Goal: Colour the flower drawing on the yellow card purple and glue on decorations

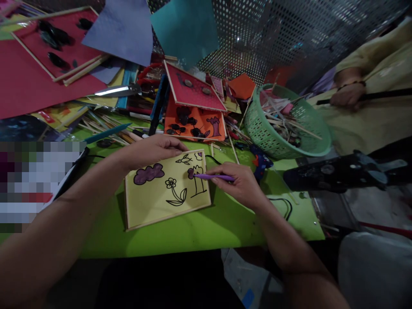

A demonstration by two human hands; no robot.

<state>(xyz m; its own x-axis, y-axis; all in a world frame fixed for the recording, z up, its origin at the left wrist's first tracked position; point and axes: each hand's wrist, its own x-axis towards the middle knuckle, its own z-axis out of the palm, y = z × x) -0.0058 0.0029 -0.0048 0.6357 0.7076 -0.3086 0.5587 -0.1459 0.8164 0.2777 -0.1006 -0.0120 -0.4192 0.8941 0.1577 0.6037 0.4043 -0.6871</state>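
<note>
A yellow card (151,214) with thin wooden sticks along its edges lies on the green table, tilted slightly. It bears black line drawings: a flower, a bird, a tree shape and a cloud filled in purple. My left hand (157,149) rests along the card's top edge, its fingers stretched out. In my right hand (240,182) I grip a purple marker (215,176), its tip touching the tree's crown. A purple patch shows on the crown's left side, while the rest of the tree is plain yellow.
Stick-framed red (193,88) and orange (212,128) pictures lie behind the card. Loose sticks, scissors (119,91) and coloured sheets crowd the back left. A green basket (289,150) and a blue glue gun (260,161) are to the right. Another person's hand (349,95) holds a dark rod.
</note>
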